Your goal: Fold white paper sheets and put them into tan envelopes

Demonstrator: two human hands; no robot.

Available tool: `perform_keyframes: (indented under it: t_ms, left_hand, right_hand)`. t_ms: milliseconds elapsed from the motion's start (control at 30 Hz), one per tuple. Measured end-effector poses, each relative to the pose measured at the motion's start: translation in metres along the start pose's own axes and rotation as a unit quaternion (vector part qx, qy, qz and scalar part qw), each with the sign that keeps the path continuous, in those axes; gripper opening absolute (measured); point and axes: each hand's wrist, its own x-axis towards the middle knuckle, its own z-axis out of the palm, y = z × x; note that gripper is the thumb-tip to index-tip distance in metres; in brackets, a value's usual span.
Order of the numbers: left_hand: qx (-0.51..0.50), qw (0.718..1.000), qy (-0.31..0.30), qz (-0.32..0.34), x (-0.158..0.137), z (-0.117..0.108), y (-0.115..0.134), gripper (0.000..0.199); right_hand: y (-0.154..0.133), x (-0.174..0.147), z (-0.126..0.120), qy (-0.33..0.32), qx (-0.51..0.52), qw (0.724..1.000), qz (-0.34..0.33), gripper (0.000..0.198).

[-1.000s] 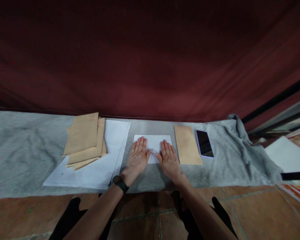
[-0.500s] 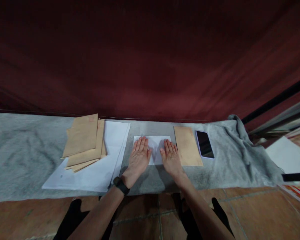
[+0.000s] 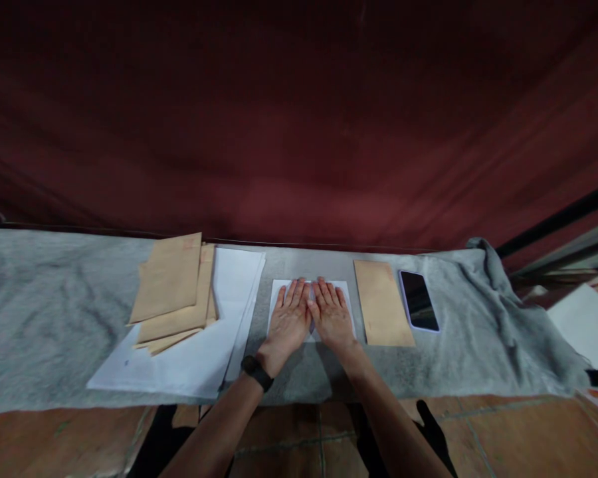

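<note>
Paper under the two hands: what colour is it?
The paper is white; the head view shows it best.

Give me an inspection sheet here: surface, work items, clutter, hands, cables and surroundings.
Surface: grey cloth, rumpled toward the right end.
Work items: white paper under both hands; single brown envelope to its right; brown envelope stack on larger white sheets at left.
Clutter: phone, dark screen up.
Hands: left hand and right hand open, palms down, close together.
Cables: nothing seen for certain.
Surroundings: dark red backdrop behind, tiled floor in front.
</note>
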Motion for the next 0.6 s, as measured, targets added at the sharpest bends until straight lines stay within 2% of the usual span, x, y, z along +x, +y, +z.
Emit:
perform_keyframes:
  t_ms: [300, 600]
  left_hand:
    - [0.022, 0.999, 0.013, -0.032, -0.004, -0.002, -0.013, 0.057]
    - [0.028, 0.997, 0.047, -0.051, -0.016, 0.001, -0.025, 0.065]
  right_hand:
    - [0.014, -0.007, 0.008, 0.052, -0.074, 0.996, 0.010, 0.060]
    - [0.025, -0.026, 0.014, 0.105, -0.065, 0.992, 0.014, 0.070]
